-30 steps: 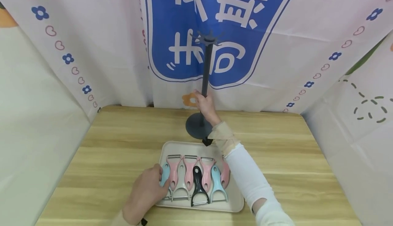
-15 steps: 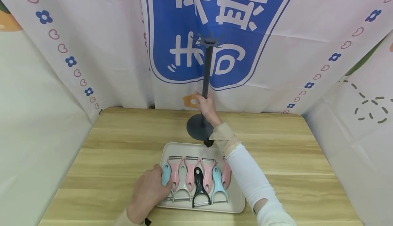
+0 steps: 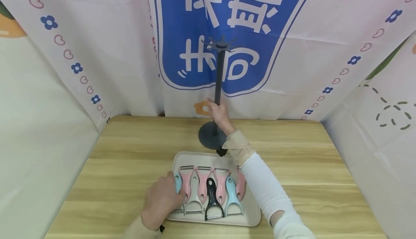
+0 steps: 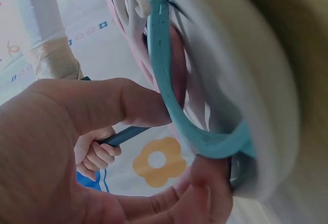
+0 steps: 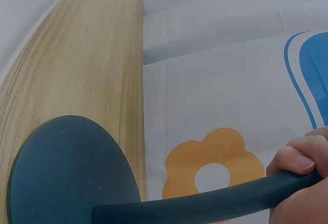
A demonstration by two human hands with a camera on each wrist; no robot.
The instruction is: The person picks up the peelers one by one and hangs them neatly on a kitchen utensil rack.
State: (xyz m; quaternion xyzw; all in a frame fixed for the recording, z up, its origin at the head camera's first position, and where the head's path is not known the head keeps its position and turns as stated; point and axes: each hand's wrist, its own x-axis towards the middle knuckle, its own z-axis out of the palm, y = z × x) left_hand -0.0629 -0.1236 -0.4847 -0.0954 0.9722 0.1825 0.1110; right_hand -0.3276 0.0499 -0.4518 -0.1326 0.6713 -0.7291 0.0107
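Note:
My right hand grips the pole of a dark rotating utensil rack, upright at the back of the table. In the right wrist view my curled fingers wrap its pole. At the tray's left end, my left hand pinches a light blue peeler, mostly hidden behind my fingers in the head view. Close up in the left wrist view, thumb and fingers hold that peeler near the tray rim. Beside it lie pink peelers, a pale grey peeler, a black peeler and another light blue peeler.
The beige tray stands at the front of the wooden table, just before the rack's round base. My right sleeve crosses over the tray's right side. A printed cloth hangs behind the table.
The head view has shifted slightly. My left hand has moved a little up and right over the light blue peeler, covering more of it. My right hand keeps its grip on the pole.

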